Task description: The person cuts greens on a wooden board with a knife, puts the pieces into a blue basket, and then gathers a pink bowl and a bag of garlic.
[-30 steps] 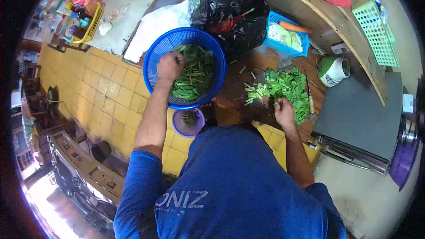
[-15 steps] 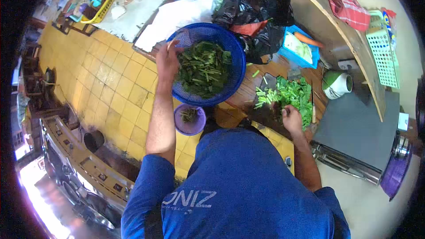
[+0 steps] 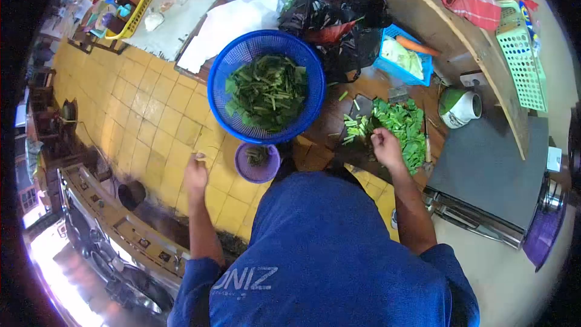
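My right hand [image 3: 387, 149] is at the cutting board [image 3: 362, 156], its fingers pinched at the edge of the chopped leafy greens [image 3: 407, 133]. Pale cut stems [image 3: 356, 128] lie just left of its fingertips. My left hand [image 3: 196, 174] hangs over the tiled floor, apart from everything, its fingers loosely bent with nothing visible in them. Up and to its right sits a blue colander [image 3: 216, 106], holding a heap of cut dark greens [image 3: 269, 94]. Below the colander is a small purple basket [image 3: 267, 174] with a few plant scraps in it.
A knife [image 3: 428, 145] lies right of the greens. Behind are a black plastic bag [image 3: 333, 9], a white sheet [image 3: 233, 24] and a blue basket [image 3: 402, 75] with a carrot [image 3: 417, 46] and pale vegetables. A green-and-white jar [image 3: 460, 109] stands at the right, a stove [image 3: 121, 218] at lower left.
My left hand has let go of the colander's rim and moved down and left over the floor. My right hand has shifted slightly up and left at the greens.
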Motion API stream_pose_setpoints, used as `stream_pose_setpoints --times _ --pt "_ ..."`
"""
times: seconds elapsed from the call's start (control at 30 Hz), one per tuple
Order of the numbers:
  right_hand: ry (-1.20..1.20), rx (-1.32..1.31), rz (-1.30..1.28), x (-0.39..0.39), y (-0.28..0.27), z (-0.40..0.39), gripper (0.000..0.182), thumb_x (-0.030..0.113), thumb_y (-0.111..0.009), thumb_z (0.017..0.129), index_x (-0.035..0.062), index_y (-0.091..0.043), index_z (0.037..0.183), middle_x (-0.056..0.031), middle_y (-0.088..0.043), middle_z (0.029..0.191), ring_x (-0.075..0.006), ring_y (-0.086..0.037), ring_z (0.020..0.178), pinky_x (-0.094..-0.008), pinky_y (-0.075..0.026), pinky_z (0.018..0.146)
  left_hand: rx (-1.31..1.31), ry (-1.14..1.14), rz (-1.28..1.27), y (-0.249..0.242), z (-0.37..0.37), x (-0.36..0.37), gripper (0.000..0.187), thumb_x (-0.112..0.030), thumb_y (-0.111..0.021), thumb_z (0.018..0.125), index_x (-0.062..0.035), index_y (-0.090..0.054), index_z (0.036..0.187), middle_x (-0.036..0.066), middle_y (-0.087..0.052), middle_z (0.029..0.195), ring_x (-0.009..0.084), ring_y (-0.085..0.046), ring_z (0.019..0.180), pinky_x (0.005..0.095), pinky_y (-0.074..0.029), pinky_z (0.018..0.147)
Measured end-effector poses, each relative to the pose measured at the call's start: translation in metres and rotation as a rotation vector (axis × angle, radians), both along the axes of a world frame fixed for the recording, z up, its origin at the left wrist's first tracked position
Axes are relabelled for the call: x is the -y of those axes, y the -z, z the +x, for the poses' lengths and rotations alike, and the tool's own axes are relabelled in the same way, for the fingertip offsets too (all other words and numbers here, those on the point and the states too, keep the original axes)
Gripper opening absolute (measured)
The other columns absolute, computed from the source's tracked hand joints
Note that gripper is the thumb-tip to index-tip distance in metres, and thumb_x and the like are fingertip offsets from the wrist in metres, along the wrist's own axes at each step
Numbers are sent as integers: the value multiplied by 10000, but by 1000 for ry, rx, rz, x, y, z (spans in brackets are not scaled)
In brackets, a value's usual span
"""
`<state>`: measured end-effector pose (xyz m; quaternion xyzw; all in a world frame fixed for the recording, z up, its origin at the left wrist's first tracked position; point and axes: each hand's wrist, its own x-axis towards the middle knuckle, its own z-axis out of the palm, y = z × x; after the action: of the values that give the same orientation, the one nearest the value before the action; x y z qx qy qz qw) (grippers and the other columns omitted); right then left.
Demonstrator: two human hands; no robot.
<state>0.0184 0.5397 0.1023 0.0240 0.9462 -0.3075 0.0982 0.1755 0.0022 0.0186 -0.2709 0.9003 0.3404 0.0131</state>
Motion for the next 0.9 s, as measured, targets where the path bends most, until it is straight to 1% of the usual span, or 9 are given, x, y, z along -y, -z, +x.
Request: stream_pose_setpoints --times 0.07,0.13,0.2,0.4,0.47,0.53,0.6,0.7,0.9 --pt "-8 -60 -17 -6 11 -2 191 178 -613 854 26 -609 970 -155 -662 803 -288 -652 712 -368 -517 688 387 -36 82 48 19 -7 297 -178 -492 839 -82 -567 1109 236 -638 909 367 -622 849 435 -477 761" --pt "0 1 64 -10 5 -2 192 189 -602 863 33 -615 975 -153 -661 803 -283 -650 711 -366 -514 675 379 -99 694 157 73 5 459 -327 -457 885 -104 -491 1285 229 -560 1175 293 -613 893 399 -489 792" --pt "-19 -68 73 -25 6 5 183 194 -604 861 45 -623 966 -150 -661 801 -293 -646 703 -372 -514 672 494 -404 1008 110 60 -40 665 -471 -409 938 -163 -185 1483 149 -437 1357 328 -441 1169 472 -411 924" --pt "156 -214 249 -97 -22 39 185 205 -590 863 40 -629 935 -180 -659 834 -346 -645 750 -410 -512 681 188 -430 1251 50 20 -108 783 -597 -458 891 -256 -94 1495 162 -323 1434 390 -449 1196 549 -418 938" --pt "285 -118 330 -124 -35 47 202 229 -576 869 40 -632 913 -191 -658 843 -363 -641 776 -428 -508 687 -108 -337 1569 3 -11 -137 790 -621 -458 878 -241 -123 1484 180 -307 1434 398 -501 1142 551 -450 902" --pt "357 -227 282 -162 -21 56 207 234 -569 873 44 -640 914 -185 -663 835 -355 -646 769 -419 -510 687 -201 -194 1645 -35 -48 -156 739 -633 -405 887 -87 -333 1379 146 -514 1275 298 -580 1066 469 -513 848" --pt "365 -275 311 -175 -24 63 191 213 -570 874 47 -649 925 -176 -663 811 -348 -648 760 -406 -511 682 -243 -256 1725 -46 -78 -171 550 -456 -486 929 -19 -432 1258 140 -594 1148 294 -615 1013 457 -542 834" --pt "430 -286 113 -198 -13 66 193 208 -564 872 40 -651 911 -166 -659 779 -349 -643 733 -413 -504 707 -319 -554 1569 -31 -98 -175 316 -27 -522 761 22 -543 1072 122 -631 1051 283 -631 966 430 -567 836" --pt "337 -102 208 -261 9 40 275 253 -592 877 23 -609 1028 -183 -636 968 -349 -616 881 -429 -492 763 -337 -677 1431 -85 -24 -223 279 -31 -504 715 -5 -556 989 108 -625 975 274 -623 891 412 -573 786"
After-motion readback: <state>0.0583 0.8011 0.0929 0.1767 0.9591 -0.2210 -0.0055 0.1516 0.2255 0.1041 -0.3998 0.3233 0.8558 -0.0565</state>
